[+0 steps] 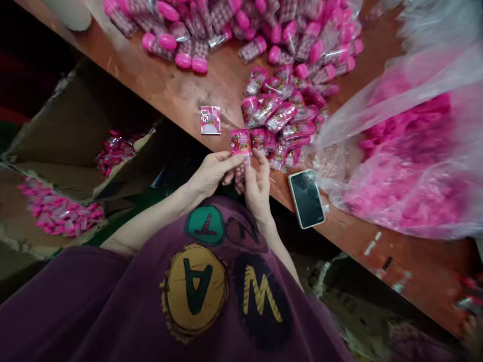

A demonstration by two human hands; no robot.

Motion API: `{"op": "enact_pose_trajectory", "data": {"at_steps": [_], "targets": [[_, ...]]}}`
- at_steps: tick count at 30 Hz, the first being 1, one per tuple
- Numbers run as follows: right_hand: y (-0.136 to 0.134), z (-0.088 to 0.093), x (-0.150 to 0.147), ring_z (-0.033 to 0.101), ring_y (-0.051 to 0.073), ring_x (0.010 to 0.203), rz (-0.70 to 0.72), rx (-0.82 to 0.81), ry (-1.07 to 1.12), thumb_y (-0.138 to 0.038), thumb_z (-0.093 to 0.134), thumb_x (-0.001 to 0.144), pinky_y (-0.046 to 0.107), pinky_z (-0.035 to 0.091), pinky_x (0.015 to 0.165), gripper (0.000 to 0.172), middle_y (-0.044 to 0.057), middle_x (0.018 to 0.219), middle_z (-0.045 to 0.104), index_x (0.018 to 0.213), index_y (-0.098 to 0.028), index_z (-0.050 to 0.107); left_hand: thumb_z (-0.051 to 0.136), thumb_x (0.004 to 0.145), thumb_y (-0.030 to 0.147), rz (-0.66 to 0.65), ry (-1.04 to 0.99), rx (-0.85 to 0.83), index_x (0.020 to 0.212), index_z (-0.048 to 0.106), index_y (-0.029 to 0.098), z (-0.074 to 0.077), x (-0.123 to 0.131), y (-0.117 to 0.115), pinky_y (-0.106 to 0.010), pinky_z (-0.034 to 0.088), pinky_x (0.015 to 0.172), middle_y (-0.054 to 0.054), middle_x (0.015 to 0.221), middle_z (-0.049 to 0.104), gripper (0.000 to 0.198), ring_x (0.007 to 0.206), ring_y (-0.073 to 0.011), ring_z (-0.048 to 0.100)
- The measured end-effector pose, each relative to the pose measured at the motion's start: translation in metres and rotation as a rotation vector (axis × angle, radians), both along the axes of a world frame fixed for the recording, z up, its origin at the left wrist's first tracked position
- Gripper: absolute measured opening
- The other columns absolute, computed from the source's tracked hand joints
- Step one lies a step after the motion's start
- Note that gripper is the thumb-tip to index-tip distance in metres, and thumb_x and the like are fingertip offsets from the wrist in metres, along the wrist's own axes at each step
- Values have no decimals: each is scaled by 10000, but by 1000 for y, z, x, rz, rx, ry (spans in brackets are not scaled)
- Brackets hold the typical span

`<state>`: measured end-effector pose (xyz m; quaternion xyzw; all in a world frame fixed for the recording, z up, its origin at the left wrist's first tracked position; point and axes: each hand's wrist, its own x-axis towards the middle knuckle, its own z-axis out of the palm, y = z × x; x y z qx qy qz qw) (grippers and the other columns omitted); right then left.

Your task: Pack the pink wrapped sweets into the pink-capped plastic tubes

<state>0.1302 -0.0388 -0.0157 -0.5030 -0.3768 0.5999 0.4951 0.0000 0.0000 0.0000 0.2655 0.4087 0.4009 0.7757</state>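
Both hands meet at the table's near edge around a small clear bottle of pink balls (240,170), with a pink printed sleeve (240,141) at its far end. My left hand (217,173) pinches it from the left, thumb across the sleeve's lower part. On the other side, the fingers of my right hand (258,183) are closed around the bottle. A flat pink printed sleeve (210,120) lies on the table just beyond my left hand. Right beside the hands is a pile of sleeved bottles (281,115). How far the sleeve covers the held bottle is partly hidden by my fingers.
Pink-capped bottles (252,49) are heaped at the back of the brown table (204,90). A phone (307,198) lies near the edge, beside a clear plastic bag (411,166) of pink pieces. Cardboard boxes (56,130) with pink items stand below, left.
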Motion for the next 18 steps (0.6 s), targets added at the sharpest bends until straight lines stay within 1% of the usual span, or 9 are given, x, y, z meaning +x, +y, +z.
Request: {"op": "enact_pose_trajectory", "data": {"at_steps": [5,8,10,14,18], "targets": [[1,-8,1,481,128,573,4,38,-83,-535,582,991,258,390,497,517,-44,724,510,1443,-377,387,796,849,503,17,21,-30,804,646,132,-1,3,-6,-202,279,425,14,600,604,402,418,-38,444],[0,-11,0,475,120,560,-27,44,-77,-531,576,993,259,405,504,497,-52,710,486,1426,-364,396,786,864,483,22,7,-59,829,648,135,0,4,-9,-198,297,434,12,620,616,377,425,-36,446],[0,-10,1,469,117,549,-14,38,-69,-530,572,994,261,409,506,499,-57,698,478,1425,-356,391,767,884,470,18,-11,-79,814,637,137,0,2,-8,-197,308,437,9,617,615,364,425,-38,448],[-2,-6,2,486,123,567,57,22,-109,-526,573,995,267,421,519,520,-50,712,512,1442,-337,385,743,895,508,47,-23,-101,774,613,147,1,-5,-1,-197,305,431,30,558,559,402,413,-41,436],[-4,-6,-5,521,126,611,13,40,-134,-518,547,1009,264,448,541,483,-39,754,539,1424,-338,379,787,865,462,84,-12,-109,764,605,146,4,-8,3,-198,272,411,52,524,522,378,385,-32,403]]}}
